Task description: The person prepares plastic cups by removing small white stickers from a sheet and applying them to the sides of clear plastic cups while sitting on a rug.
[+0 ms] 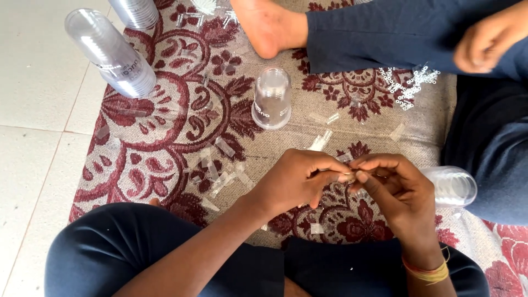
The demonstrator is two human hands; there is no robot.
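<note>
My left hand (297,179) and my right hand (393,190) meet over the patterned rug (165,137), fingertips pinched together on a small clear sticker strip (347,177). Little of the strip shows between the fingers. A clear plastic cup (271,98) stands upside down on the rug just beyond my hands. Another stack of clear cups (454,186) lies on its side right of my right hand. Several peeled clear backing strips (220,170) are scattered on the rug left of my left hand.
Two stacks of clear cups (113,52) (136,12) lie at the rug's far left. Another person sits opposite: a bare foot (267,25), a dark trouser leg (385,33), a hand (487,38). A sheet of printed clear stickers (407,85) lies near them. Pale floor tiles (33,110) lie to the left.
</note>
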